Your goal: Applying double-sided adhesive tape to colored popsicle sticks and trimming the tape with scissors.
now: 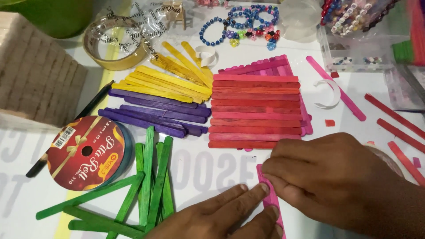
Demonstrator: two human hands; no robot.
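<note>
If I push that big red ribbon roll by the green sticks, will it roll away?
Probably not. The ribbon roll lies flat on its round face on the table, so a push would likely make it slide rather than roll. Stood on its edge, its round shape would probably let it roll. The green sticks right beside it might block or scatter.

Two bare hands, low and close together

Left hand (226, 212) lies flat, fingers stretched toward the right hand (327, 177), which arches knuckles-up, fingertips pressed down just beside them.
</note>
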